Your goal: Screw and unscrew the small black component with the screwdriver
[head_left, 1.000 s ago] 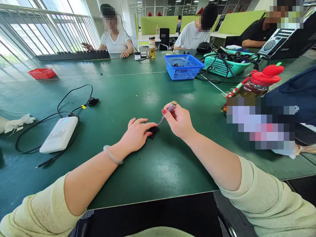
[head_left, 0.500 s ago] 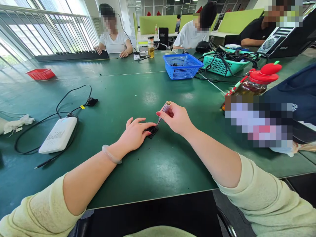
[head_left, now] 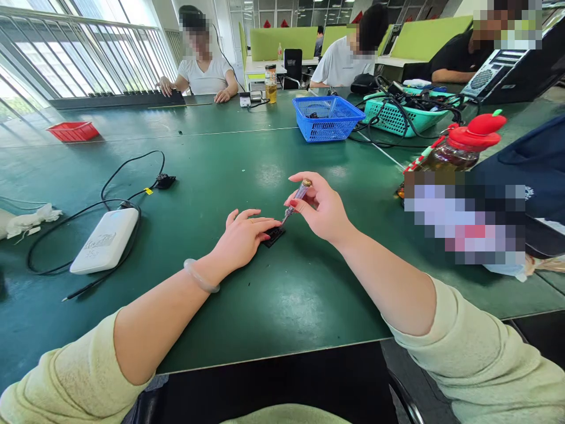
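A small flat black part (head_left: 275, 236) lies on the green table (head_left: 309, 300), its left side covered by fingers. My left hand (head_left: 241, 238) pins it down between thumb and index finger, with the other fingers stretched out. In my right hand (head_left: 322, 206) is a screwdriver (head_left: 300, 194) with a clear handle and a brass-coloured end cap, pinched between thumb and fingers. It leans to the right, its tip down at the black part's far edge beside my left index fingertip. Whether the tip sits in a screw is too small to tell.
On the left lie a white power bank (head_left: 105, 241) and a looped black cable (head_left: 57, 272). A red tray (head_left: 74, 132), a blue basket (head_left: 326, 121) and a green basket of cables (head_left: 388, 118) stand farther back. A red-lidded bottle (head_left: 459, 153) is at right. A person (head_left: 205, 73) sits opposite.
My right hand's fingers have opened up and its index finger has lifted off the handle's end. The screwdriver leans slightly more to the right. My left hand stays put on the black part.
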`<state>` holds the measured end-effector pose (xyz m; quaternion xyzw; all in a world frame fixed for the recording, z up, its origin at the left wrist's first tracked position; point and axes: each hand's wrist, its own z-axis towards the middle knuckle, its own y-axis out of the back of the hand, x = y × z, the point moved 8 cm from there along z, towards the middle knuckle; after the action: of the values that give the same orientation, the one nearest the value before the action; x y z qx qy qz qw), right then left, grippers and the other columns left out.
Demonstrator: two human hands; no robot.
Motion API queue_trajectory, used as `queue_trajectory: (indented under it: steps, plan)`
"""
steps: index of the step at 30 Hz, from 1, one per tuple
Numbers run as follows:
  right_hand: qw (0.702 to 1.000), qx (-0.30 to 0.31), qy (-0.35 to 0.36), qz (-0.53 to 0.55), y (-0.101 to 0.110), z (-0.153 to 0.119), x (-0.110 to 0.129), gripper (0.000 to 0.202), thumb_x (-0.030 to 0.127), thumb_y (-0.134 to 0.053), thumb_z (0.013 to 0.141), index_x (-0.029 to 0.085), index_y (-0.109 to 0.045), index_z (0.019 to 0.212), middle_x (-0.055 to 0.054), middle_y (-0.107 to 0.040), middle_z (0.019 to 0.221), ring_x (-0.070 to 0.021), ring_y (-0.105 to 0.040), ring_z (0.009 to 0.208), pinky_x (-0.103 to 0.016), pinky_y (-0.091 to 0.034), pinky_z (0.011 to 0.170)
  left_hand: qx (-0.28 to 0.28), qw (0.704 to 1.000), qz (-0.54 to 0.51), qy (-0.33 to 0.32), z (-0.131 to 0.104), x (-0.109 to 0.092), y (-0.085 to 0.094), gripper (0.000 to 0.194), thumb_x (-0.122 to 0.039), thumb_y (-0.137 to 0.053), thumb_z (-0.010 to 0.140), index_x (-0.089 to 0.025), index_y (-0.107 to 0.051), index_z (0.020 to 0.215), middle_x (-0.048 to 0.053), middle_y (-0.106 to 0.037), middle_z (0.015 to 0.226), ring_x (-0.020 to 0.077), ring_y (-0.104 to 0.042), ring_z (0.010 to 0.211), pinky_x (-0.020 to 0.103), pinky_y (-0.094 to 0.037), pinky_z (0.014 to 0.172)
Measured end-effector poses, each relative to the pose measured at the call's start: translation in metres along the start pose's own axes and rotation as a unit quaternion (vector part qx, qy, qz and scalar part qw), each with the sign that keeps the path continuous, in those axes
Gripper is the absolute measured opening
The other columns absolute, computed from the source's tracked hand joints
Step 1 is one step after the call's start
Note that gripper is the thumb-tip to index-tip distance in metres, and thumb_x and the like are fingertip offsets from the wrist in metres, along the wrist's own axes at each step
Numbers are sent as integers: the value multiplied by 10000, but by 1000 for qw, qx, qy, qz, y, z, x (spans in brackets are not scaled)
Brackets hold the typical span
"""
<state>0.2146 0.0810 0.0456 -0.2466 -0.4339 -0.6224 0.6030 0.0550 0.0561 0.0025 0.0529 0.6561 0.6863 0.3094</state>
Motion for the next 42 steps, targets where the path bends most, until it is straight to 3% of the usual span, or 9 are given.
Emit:
queue_trajectory:
  steps: [4, 9, 12, 15, 21, 26, 29, 34, 42]
  plan:
    - [999, 17, 23, -26, -5, -2, 5, 471, 223, -635, 889, 292, -530, 1343, 25, -729, 881, -169, -721, 847, -419, -578, 937, -6, 1000, 9, -6, 1, 0, 0, 428, -173, -497, 971, -325, -639, 1345, 16, -671, 1365, 303, -400, 1428, 645, -182, 1189]
    - [997, 41, 17, 59, -10, 0, 6, 346, 257, -579, 932, 308, -596, 1274, -15, -699, 1243, -168, -723, 995, -421, -583, 982, -5, 998, 26, -51, 3, -3, 1, 449, -138, -466, 957, -284, -654, 1337, 15, -653, 1391, 315, -354, 1450, 610, -223, 1182]
    - [994, 50, -5, 93, -12, 1, 2, 317, 305, -581, 944, 286, -602, 1259, -9, -732, 1080, -162, -733, 912, -438, -592, 969, 10, 997, 23, -69, 4, -3, 2, 489, -111, -424, 951, -295, -650, 1344, 7, -658, 1385, 304, -358, 1442, 596, -232, 1178]
    - [995, 22, -6, 93, -5, 3, 1, 305, 341, -647, 913, 266, -621, 1207, 18, -707, 894, -156, -728, 833, -435, -601, 946, 14, 998, 14, -65, 6, -1, 4, 459, -135, -448, 956, -291, -661, 1332, 28, -692, 1332, 300, -395, 1412, 577, -242, 1172]
    - [994, -15, 26, 107, 14, 6, 14, 334, 449, -615, 942, 281, -554, 1224, -7, -704, 949, -177, -725, 883, -438, -609, 922, 4, 998, 12, -60, 8, 0, 5, 397, -188, -517, 944, -298, -688, 1285, 29, -737, 1239, 293, -440, 1365, 569, -228, 1183]
    - [991, 64, 77, 86, -9, -2, 24, 216, 267, -532, 962, 260, -571, 1174, -2, -703, 946, -152, -717, 896, -389, -604, 898, 14, 999, 12, -47, 7, -1, 6, 397, -170, -521, 935, -294, -684, 1275, 40, -724, 1265, 301, -441, 1363, 608, -205, 1180]
    - [989, 104, 104, 30, -24, -7, 30, 262, 164, -471, 948, 257, -598, 1157, 2, -710, 936, -134, -697, 895, -362, -591, 895, 14, 999, 14, -43, 7, -1, 6, 375, -171, -531, 926, -298, -695, 1239, 46, -718, 1272, 308, -434, 1372, 627, -203, 1176]
    - [993, 93, 74, 18, -26, -5, 28, 232, 193, -566, 904, 257, -638, 1115, 17, -692, 865, -131, -664, 797, -345, -586, 846, 15, 999, 19, -43, 5, -1, 5, 368, -153, -526, 923, -321, -692, 1206, 42, -728, 1229, 292, -446, 1370, 654, -159, 1192]
    - [996, 71, 29, 44, -22, -5, 22, 243, 235, -664, 855, 262, -678, 1096, 24, -718, 888, -141, -704, 814, -359, -606, 872, 11, 999, 31, -30, 5, 1, 4, 390, -111, -519, 908, -315, -690, 1193, 41, -732, 1202, 286, -447, 1379, 713, -75, 1188]
